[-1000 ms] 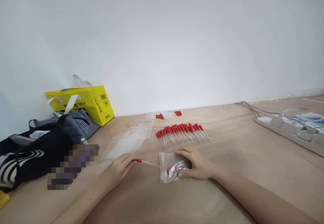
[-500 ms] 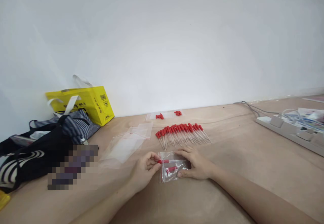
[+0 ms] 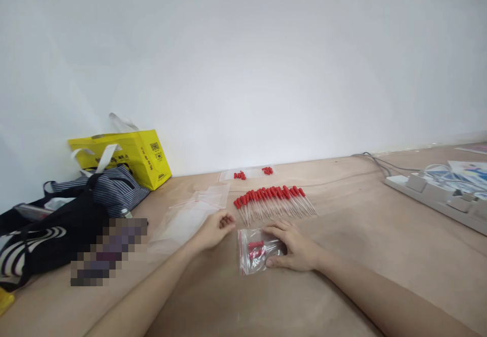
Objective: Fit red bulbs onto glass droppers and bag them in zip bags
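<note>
A small clear zip bag (image 3: 255,251) with red-capped droppers inside lies on the brown table. My right hand (image 3: 294,245) rests on the bag's right end with thumb and fingers holding it down. My left hand (image 3: 216,228) hovers just left of the bag, fingers loosely curled and empty, close to the near end of a row of several red-capped glass droppers (image 3: 274,201). A stack of empty clear bags (image 3: 190,214) lies under and left of the left hand.
A yellow paper bag (image 3: 129,154), a striped bag (image 3: 110,187) and a black bag (image 3: 57,235) stand at the left by the white wall. Loose red caps (image 3: 240,175) lie at the back. A white power strip (image 3: 437,197) with cables sits at the right.
My left hand brought a dropper to the bag's mouth, slid it in, let go and drew back up and left. The right hand stayed on the bag.
</note>
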Action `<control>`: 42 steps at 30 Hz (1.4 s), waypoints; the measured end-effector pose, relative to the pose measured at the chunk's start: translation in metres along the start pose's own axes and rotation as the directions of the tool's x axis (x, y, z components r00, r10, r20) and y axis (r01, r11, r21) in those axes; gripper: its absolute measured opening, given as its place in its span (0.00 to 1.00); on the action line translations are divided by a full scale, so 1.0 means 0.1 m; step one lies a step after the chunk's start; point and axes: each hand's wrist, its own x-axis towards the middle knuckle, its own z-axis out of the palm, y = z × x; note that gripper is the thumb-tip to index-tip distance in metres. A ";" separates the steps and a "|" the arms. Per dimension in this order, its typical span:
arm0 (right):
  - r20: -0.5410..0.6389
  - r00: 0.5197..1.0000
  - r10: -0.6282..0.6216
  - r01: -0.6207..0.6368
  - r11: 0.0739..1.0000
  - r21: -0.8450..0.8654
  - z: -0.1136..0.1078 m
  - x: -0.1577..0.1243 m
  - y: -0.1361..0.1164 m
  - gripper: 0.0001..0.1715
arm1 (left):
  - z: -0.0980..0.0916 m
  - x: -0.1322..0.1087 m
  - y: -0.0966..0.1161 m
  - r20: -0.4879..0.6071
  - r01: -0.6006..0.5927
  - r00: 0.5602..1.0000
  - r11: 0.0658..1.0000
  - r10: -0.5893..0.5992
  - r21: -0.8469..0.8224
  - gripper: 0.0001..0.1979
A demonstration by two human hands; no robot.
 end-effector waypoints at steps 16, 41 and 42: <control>-0.011 1.000 -0.009 0.008 1.000 -0.019 0.01 0.02 0.01 0.41 | 0.24 1.09 -0.01 -0.192 0.398 0.909 0.906 -0.369 0.141 0.14; -0.003 1.000 0.006 -0.006 1.000 -0.015 0.01 0.00 0.00 0.41 | -0.03 -0.49 -0.03 -0.217 0.116 0.898 0.681 -0.384 -0.723 0.23; -0.002 1.000 0.004 -0.004 1.000 -0.014 0.01 0.00 0.00 0.41 | 0.01 -0.48 -0.01 -0.222 0.113 0.897 0.683 -0.383 -0.722 0.23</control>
